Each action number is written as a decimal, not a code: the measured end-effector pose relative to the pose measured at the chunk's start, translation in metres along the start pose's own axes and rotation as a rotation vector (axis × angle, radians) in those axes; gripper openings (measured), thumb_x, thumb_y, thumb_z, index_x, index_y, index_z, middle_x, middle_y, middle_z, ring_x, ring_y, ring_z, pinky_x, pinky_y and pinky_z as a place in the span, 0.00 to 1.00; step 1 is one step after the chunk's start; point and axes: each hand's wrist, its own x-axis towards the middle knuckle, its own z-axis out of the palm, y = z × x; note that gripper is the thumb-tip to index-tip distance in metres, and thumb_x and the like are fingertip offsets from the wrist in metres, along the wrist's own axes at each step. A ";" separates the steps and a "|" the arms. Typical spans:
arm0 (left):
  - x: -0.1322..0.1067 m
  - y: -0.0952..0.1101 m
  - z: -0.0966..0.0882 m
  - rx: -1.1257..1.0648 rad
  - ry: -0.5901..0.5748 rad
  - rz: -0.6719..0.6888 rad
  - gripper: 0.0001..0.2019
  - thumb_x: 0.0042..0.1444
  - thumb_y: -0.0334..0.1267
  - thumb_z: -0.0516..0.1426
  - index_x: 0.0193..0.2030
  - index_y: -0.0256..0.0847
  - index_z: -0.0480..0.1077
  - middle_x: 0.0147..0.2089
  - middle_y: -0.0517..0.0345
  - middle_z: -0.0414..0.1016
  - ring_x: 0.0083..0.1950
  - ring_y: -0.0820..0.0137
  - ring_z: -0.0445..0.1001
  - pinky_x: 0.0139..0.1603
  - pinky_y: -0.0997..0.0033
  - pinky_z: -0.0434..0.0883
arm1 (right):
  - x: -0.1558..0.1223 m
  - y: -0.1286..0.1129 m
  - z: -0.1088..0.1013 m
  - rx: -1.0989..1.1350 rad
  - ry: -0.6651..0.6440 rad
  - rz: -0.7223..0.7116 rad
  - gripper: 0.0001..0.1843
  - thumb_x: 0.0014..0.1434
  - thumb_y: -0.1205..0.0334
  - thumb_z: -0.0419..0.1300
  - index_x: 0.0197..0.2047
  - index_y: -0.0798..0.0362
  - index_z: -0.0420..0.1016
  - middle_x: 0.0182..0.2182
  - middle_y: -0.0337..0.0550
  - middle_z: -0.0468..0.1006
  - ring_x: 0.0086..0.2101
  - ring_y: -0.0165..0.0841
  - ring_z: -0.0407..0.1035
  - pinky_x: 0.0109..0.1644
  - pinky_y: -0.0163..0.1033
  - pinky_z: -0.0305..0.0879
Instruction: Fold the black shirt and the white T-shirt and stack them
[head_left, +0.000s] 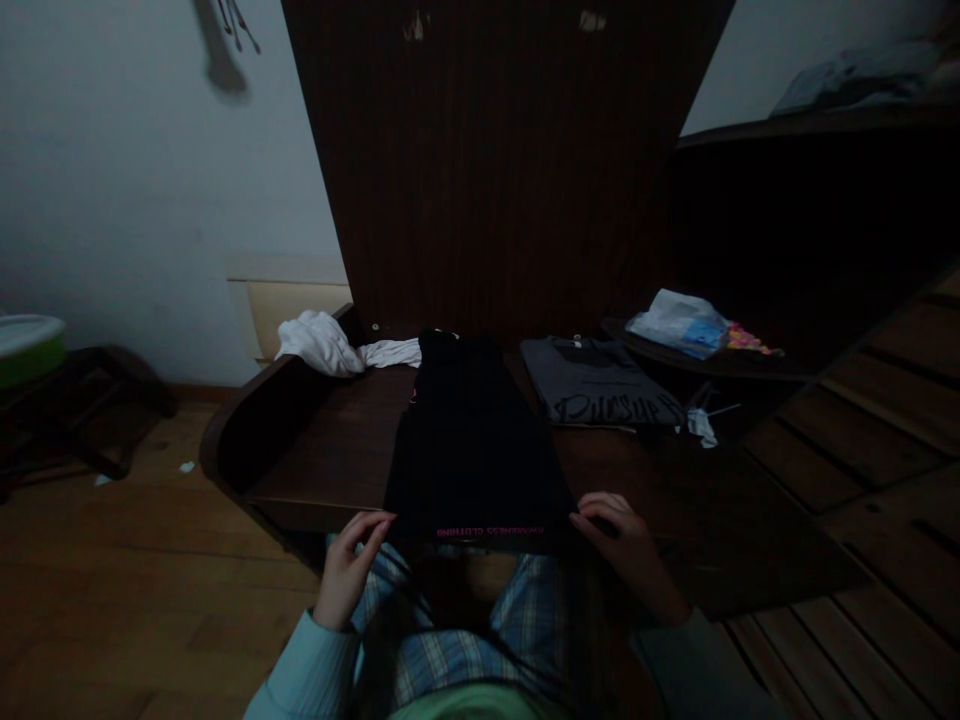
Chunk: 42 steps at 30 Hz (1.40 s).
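Note:
A black garment (pixel 480 440) lies spread over the dark wooden desk, with pink lettering upside down along its near edge. Whether it is a shirt or another kind of clothing I cannot tell. My left hand (pixel 355 560) is closed in a pinch on its near left corner. At the near right corner, my right hand (pixel 619 540) pinches the cloth between thumb and fingers. Just right of the garment sits a folded grey T-shirt (pixel 600 385) with dark lettering. Behind its far left side, a white cloth (pixel 322 345) is bunched against the desk's raised side.
The dark desk (pixel 322 440) has a tall back panel (pixel 495 170). On a low shelf to the right rests a clear plastic bag (pixel 679 320) beside something pink and orange. A dark stool (pixel 82 410) carrying a green and white basin (pixel 30 350) stands at far left.

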 end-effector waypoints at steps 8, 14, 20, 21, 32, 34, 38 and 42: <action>0.022 0.032 -0.012 0.226 -0.015 0.174 0.12 0.54 0.45 0.51 0.33 0.44 0.73 0.38 0.53 0.72 0.43 0.65 0.70 0.46 0.65 0.68 | 0.020 -0.020 -0.003 -0.136 0.050 -0.090 0.10 0.55 0.55 0.54 0.38 0.50 0.70 0.38 0.47 0.74 0.41 0.39 0.68 0.45 0.46 0.64; 0.090 0.049 0.008 0.426 -0.501 0.424 0.18 0.55 0.45 0.50 0.51 0.46 0.66 0.60 0.54 0.62 0.62 0.62 0.56 0.60 0.58 0.56 | 0.084 -0.034 0.016 -0.180 -0.374 -0.322 0.25 0.58 0.52 0.51 0.58 0.47 0.59 0.58 0.45 0.60 0.58 0.38 0.53 0.58 0.47 0.54; 0.131 0.007 0.030 0.589 -0.572 0.346 0.28 0.52 0.51 0.51 0.59 0.41 0.59 0.64 0.46 0.53 0.65 0.58 0.49 0.61 0.55 0.53 | 0.110 -0.005 0.053 -0.382 -0.524 -0.321 0.30 0.60 0.48 0.47 0.62 0.51 0.51 0.61 0.49 0.54 0.60 0.40 0.45 0.60 0.51 0.49; 0.133 0.005 0.030 0.588 -0.580 0.344 0.29 0.52 0.52 0.51 0.59 0.41 0.59 0.64 0.46 0.52 0.65 0.58 0.49 0.61 0.56 0.53 | 0.110 -0.003 0.055 -0.398 -0.529 -0.323 0.30 0.60 0.48 0.46 0.62 0.51 0.51 0.61 0.49 0.53 0.61 0.40 0.45 0.61 0.51 0.48; 0.183 0.032 0.025 0.543 -0.750 0.364 0.15 0.50 0.52 0.53 0.35 0.46 0.75 0.44 0.55 0.76 0.46 0.64 0.73 0.50 0.69 0.64 | 0.157 -0.012 0.036 -0.387 -0.835 -0.342 0.32 0.50 0.55 0.62 0.58 0.49 0.61 0.56 0.45 0.63 0.55 0.38 0.58 0.56 0.40 0.57; 0.190 0.035 0.032 0.604 -0.718 0.428 0.15 0.54 0.48 0.51 0.35 0.42 0.74 0.46 0.53 0.74 0.48 0.65 0.71 0.52 0.68 0.64 | 0.175 -0.020 0.033 -0.400 -0.950 -0.296 0.29 0.50 0.59 0.61 0.56 0.50 0.63 0.54 0.45 0.67 0.53 0.37 0.62 0.55 0.38 0.58; 0.188 0.041 0.060 0.591 -0.572 0.516 0.17 0.58 0.41 0.46 0.50 0.38 0.67 0.56 0.49 0.65 0.56 0.66 0.64 0.56 0.65 0.61 | 0.203 -0.039 0.039 -0.472 -1.063 -0.264 0.24 0.51 0.70 0.58 0.53 0.54 0.67 0.48 0.46 0.73 0.47 0.35 0.67 0.49 0.35 0.61; 0.172 0.041 0.088 0.540 -0.714 0.667 0.21 0.58 0.41 0.48 0.58 0.41 0.58 0.59 0.51 0.62 0.59 0.66 0.60 0.59 0.64 0.59 | 0.211 -0.044 0.054 -0.567 -1.028 -0.309 0.23 0.46 0.74 0.60 0.47 0.55 0.71 0.43 0.46 0.74 0.43 0.35 0.69 0.43 0.33 0.62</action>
